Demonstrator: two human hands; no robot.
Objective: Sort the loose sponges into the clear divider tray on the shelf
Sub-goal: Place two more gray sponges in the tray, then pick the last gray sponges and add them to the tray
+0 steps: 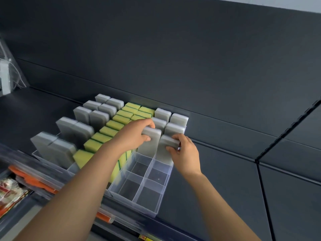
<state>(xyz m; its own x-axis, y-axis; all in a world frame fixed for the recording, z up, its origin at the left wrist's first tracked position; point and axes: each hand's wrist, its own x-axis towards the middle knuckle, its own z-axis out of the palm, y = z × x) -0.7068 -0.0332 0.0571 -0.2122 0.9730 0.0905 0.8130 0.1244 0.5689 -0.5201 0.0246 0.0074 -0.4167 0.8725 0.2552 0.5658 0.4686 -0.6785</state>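
A clear divider tray [154,204] sits on the dark shelf, its near right compartments bare. My left hand [134,135] grips the top of an upright grey sponge [150,145] standing in a compartment of the right section. Beside it, my right hand [185,151] grips the top of a second grey sponge [165,153] in the neighbouring compartment. Behind them stand more pale grey sponges [178,119]. Yellow-and-green sponges [107,131] fill the middle rows, and darker grey sponges [76,131] fill the left rows.
The dark shelf surface [225,171] stretches to the right of the tray, with a dark back panel [173,58] behind. A lower shelf at the bottom left holds orange-packaged goods [34,181] and a red packet [8,190]. A clear plastic bag [10,73] hangs at far left.
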